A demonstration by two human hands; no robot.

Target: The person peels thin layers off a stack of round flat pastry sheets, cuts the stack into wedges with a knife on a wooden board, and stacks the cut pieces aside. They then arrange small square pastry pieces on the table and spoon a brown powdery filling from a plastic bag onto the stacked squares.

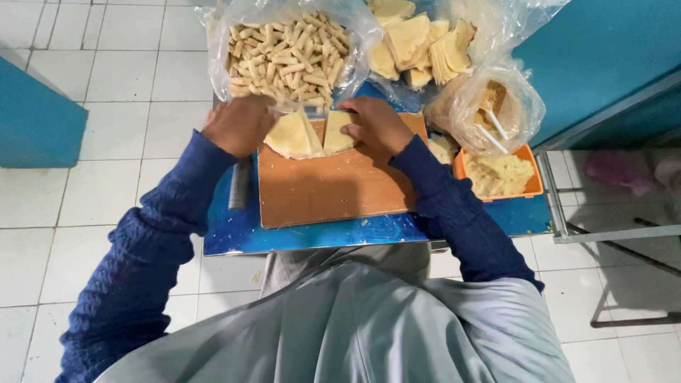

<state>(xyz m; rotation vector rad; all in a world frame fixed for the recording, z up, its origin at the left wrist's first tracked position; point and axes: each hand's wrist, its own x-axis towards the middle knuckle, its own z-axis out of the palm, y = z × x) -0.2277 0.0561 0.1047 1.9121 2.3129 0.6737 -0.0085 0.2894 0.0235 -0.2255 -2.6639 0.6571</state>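
My left hand [240, 125] pins one pastry sheet [292, 135] on the wooden board [333, 188]; my right hand [376, 124] seems pressed flat on another sheet [336, 132]; I'd keep edges aligned

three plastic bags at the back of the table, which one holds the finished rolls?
The leftmost bag, just beyond the left hand: full of small rolled sticks. The middle bag holds flat folded wrappers; the right bag holds crumbly filling.
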